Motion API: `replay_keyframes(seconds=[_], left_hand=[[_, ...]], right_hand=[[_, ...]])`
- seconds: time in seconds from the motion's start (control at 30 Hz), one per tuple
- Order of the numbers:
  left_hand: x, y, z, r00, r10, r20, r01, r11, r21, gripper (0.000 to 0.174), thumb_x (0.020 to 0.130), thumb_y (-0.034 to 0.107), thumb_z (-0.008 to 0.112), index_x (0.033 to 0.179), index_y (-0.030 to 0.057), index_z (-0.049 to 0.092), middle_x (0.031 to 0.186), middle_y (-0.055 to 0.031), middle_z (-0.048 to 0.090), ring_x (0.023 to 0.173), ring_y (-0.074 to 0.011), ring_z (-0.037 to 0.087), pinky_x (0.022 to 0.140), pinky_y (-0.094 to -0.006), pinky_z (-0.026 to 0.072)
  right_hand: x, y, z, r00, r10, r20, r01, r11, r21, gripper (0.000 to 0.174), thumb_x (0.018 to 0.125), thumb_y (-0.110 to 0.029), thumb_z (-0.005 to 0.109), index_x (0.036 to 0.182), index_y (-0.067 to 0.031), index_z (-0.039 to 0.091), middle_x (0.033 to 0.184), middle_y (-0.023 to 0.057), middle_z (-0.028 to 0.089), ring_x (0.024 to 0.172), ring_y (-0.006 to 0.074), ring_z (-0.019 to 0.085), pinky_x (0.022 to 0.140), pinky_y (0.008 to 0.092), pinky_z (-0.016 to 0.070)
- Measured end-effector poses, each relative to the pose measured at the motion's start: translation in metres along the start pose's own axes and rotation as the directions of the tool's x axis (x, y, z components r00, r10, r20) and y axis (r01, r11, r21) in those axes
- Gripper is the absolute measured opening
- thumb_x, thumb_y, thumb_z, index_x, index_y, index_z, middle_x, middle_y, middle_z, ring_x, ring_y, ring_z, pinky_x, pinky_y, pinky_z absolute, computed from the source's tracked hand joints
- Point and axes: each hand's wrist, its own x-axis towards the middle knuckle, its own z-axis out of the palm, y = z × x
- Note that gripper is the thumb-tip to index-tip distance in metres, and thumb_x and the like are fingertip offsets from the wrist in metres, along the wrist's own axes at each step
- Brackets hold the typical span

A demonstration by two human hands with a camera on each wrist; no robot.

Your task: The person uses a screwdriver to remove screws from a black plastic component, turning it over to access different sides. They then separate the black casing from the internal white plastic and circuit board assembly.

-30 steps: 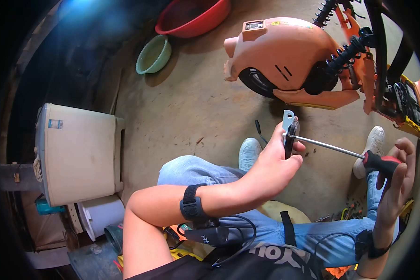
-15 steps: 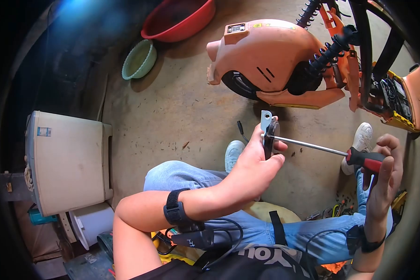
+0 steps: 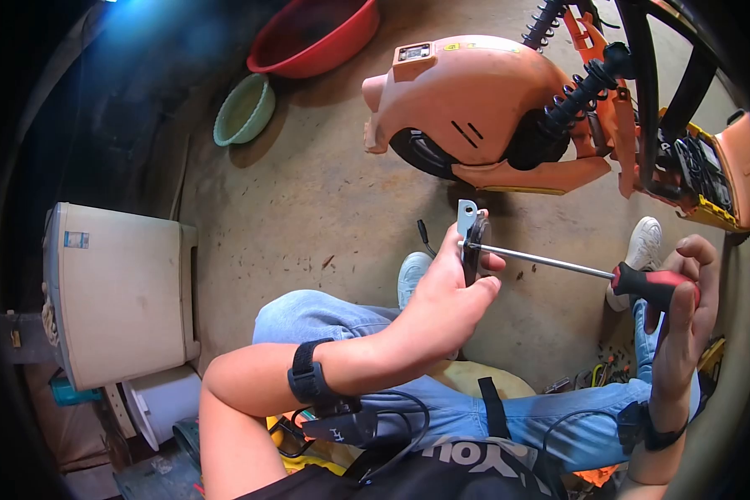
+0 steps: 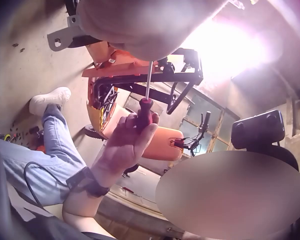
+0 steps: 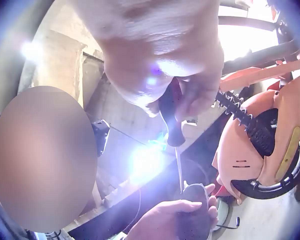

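In the head view my left hand (image 3: 446, 312) grips a dark, flat, rounded part (image 5: 196, 215) by its edge. A pale metal bracket (image 3: 467, 213) with a hole sticks up from that part, above the fingers. My right hand (image 3: 687, 312) holds a red-and-black screwdriver (image 3: 652, 286), thumb and fingers round the handle's end. Its long steel shaft points left, with the tip at a screw spot on the part's face. In the left wrist view the right fingers curl about the handle; the left hand's own fingers are mostly hidden there.
An orange electric scooter (image 3: 492, 92) with black springs stands ahead. A short black cable (image 3: 425, 237) hangs beside the left hand. Red (image 3: 312, 42) and green (image 3: 246, 112) basins lie at the back, a white bin (image 3: 125, 287) at left. Tools (image 3: 604, 371) lie near the right leg.
The head view has swung, so the scene sits further left. Both hands keep their hold, the screwdriver tip still at the part. The handle's red and black sides show differently, so it has turned.
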Motion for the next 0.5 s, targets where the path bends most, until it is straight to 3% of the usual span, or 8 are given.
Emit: replay_keyframes(seconds=[0.07,0.17,0.23,0.27,0.37,0.5], left_hand=[[0.000,-0.002,0.001,1.000,0.014,0.011,-0.014,0.999,0.038,0.070,0.095,0.004,0.055,0.154,0.0135,0.021,0.119,-0.0055,0.054,0.108,-0.0132,0.055,0.100,-0.0299,0.0433],[0.001,-0.005,-0.001,1.000,0.025,-0.013,-0.026,0.999,-0.037,0.069,0.094,0.003,0.057,0.153,0.0138,0.023,0.116,-0.0060,0.056,0.107,-0.0134,0.055,0.098,-0.0302,0.0438],[0.001,-0.005,-0.005,0.996,0.076,-0.045,-0.076,0.997,0.014,0.070,0.092,0.003,0.059,0.153,0.0134,0.025,0.116,-0.0067,0.057,0.107,-0.0154,0.057,0.098,-0.0316,0.0442],[0.000,-0.001,-0.001,0.994,0.074,-0.074,-0.074,0.997,0.001,0.069,0.091,0.003,0.058,0.152,0.0131,0.027,0.114,-0.0062,0.057,0.103,-0.0138,0.055,0.095,-0.0297,0.0431],[-0.002,0.003,0.004,0.993,0.067,-0.095,-0.075,0.993,-0.087,0.068,0.090,0.004,0.058,0.151,0.0131,0.029,0.114,-0.0064,0.057,0.102,-0.0138,0.055,0.095,-0.0293,0.0430],[-0.004,0.005,0.006,0.995,0.039,-0.096,-0.045,0.997,-0.057,0.072,0.089,0.011,0.059,0.153,0.0073,0.027,0.115,-0.0089,0.058,0.106,-0.0181,0.059,0.098,-0.0336,0.0451]], right_hand=[[0.000,0.006,-0.006,0.997,0.033,0.067,-0.040,0.995,0.092,0.070,0.092,-0.061,0.059,0.131,-0.0050,0.044,0.089,0.0010,0.053,0.073,0.0051,0.049,0.057,0.0194,0.0375],[0.002,0.005,0.005,1.000,0.010,-0.018,-0.009,0.996,0.091,0.070,0.091,-0.060,0.061,0.131,-0.0049,0.044,0.090,0.0005,0.053,0.073,0.0049,0.049,0.061,0.0184,0.0377],[0.001,-0.015,0.011,0.998,0.054,0.030,-0.058,0.985,0.160,0.065,0.084,-0.037,0.071,0.133,-0.0040,0.041,0.099,0.0056,0.055,0.085,0.0097,0.052,0.076,0.0211,0.0402],[0.001,-0.010,0.008,0.998,0.002,0.056,-0.015,0.973,0.228,0.066,0.080,-0.029,0.070,0.133,-0.0036,0.041,0.101,0.0072,0.055,0.089,0.0115,0.052,0.079,0.0232,0.0419],[0.003,-0.009,0.000,0.989,-0.032,0.147,-0.007,0.965,0.263,0.056,0.082,-0.012,0.071,0.130,-0.0049,0.043,0.102,0.0079,0.056,0.091,0.0103,0.053,0.079,0.0239,0.0438],[0.006,-0.003,-0.001,0.984,-0.105,0.143,0.072,0.973,0.220,0.047,0.089,-0.022,0.074,0.123,-0.0041,0.047,0.096,0.0065,0.059,0.088,0.0088,0.056,0.077,0.0232,0.0461]])
